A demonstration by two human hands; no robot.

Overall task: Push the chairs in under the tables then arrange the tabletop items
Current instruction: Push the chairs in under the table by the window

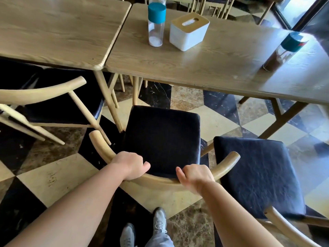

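Note:
A wooden chair with a black seat cushion stands in front of me, pulled out from the right-hand table. My left hand and my right hand both grip its curved wooden backrest, fingers curled over the rail. On the table stand a clear bottle with a teal cap, a white tissue box with a wooden lid and, at the right, a second teal-capped bottle holding something brown.
A second chair stands pulled out at the right. A third chair sits partly under the left table. The floor is checkered tile. My feet in grey shoes show below.

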